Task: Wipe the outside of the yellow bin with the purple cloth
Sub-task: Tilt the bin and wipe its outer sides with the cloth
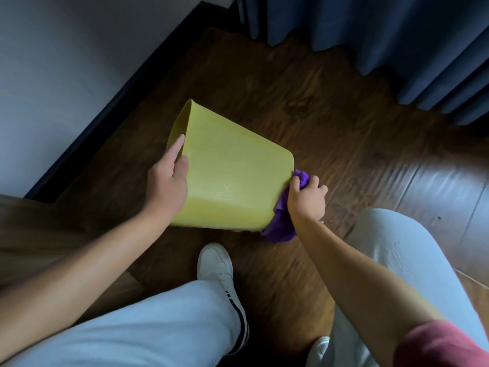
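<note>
Yellow bin (227, 170) tipped on its side above the wood floor (330, 109), open mouth facing away-left. Left hand (168, 181) grips the rim, fingers curled over the edge. Right hand (307, 198) clutches the bunched purple cloth (281, 223) against the bin's base corner.

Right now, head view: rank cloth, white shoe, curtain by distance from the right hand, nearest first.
1. Cloth: bunched in the right hand, pressed against the bin at its base end.
2. White shoe: on the floor, below and left of that hand.
3. Curtain: top right, along the far edge of the floor.
</note>
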